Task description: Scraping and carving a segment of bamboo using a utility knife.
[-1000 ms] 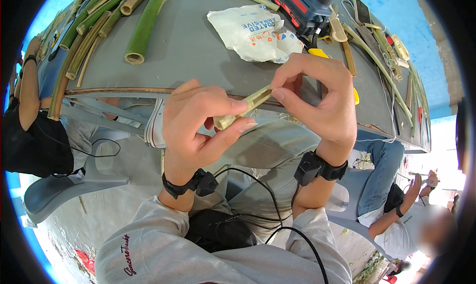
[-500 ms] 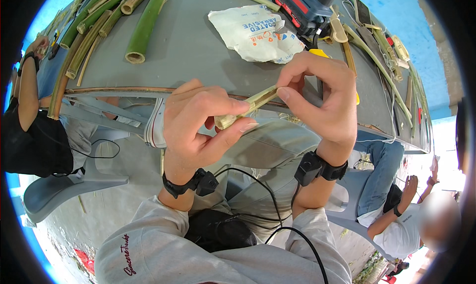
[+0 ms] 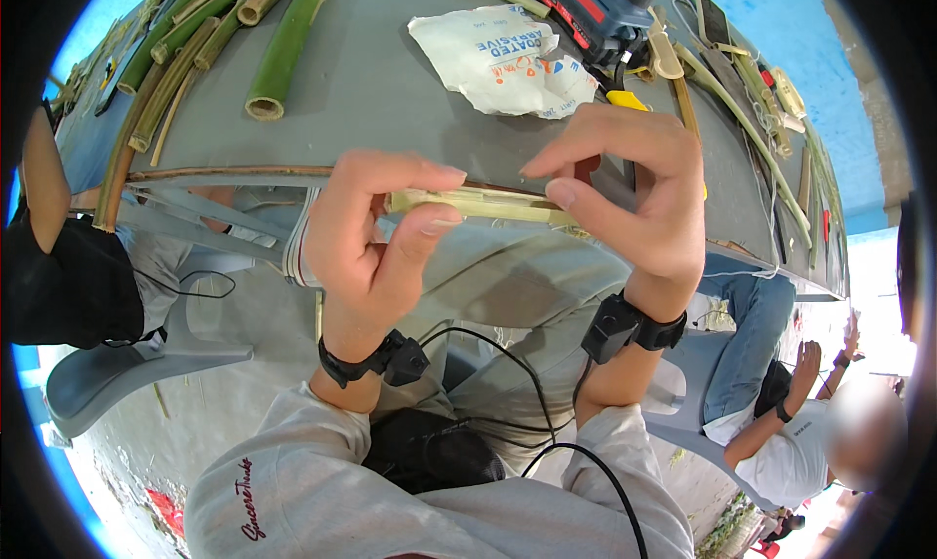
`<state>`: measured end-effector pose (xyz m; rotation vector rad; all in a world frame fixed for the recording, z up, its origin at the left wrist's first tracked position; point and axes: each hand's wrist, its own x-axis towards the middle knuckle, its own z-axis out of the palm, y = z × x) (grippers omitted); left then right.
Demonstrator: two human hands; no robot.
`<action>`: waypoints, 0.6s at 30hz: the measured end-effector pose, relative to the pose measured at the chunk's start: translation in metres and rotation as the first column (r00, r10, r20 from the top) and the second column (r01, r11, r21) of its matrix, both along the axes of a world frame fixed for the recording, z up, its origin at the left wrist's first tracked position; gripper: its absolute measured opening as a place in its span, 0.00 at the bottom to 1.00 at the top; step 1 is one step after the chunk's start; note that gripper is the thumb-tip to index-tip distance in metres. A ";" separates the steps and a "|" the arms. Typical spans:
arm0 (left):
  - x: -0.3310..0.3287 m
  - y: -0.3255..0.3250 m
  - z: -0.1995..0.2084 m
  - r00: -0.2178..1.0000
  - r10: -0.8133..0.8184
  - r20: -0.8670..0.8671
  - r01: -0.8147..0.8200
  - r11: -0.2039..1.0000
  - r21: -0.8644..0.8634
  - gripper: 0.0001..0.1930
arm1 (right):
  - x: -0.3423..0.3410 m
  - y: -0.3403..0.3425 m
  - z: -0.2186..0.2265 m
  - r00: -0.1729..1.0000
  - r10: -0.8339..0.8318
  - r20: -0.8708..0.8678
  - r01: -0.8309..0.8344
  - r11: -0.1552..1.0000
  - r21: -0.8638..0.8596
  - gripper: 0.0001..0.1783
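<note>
A short pale-green split bamboo piece (image 3: 498, 206) with a hollow groove lies nearly level in front of me, just over the table's near edge. My left hand (image 3: 356, 237) pinches its left end between thumb and fingers. At its right end is my right hand (image 3: 649, 203), thumb and forefinger apart; the thumb tip is right by the piece, and whether it touches cannot be made out. A torn white sandpaper sheet (image 3: 493, 56), printed side up, lies on the table beyond my hands.
Green bamboo lengths (image 3: 291, 51) lie at the table's far left. A blue-and-red cordless power tool (image 3: 595, 12) stands behind the sandpaper. Thin bamboo strips (image 3: 747, 115), cords and a phone-like device (image 3: 712, 20) crowd the right side. People sit at both sides.
The bamboo piece has turned from slanting up rightward to nearly level. My left hand has shifted left and slightly up with it. My right forefinger and thumb have parted from their pinch on it.
</note>
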<state>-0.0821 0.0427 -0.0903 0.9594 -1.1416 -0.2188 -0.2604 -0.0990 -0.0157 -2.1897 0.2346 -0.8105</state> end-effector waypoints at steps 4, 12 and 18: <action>0.002 0.002 0.004 1.000 -0.012 0.006 0.012 1.000 0.005 0.12 | 0.001 0.004 0.001 0.995 0.099 0.009 -0.099 0.994 0.052 0.07; 0.010 0.005 0.006 0.974 -0.183 -0.133 0.177 0.982 -0.062 0.13 | 0.006 0.033 0.005 0.995 0.095 -0.039 -0.098 0.993 -0.062 0.09; 0.012 0.007 0.007 0.960 -0.243 -0.142 0.238 0.970 -0.051 0.12 | 0.007 0.047 0.012 0.995 0.027 -0.094 -0.051 0.964 -0.262 0.10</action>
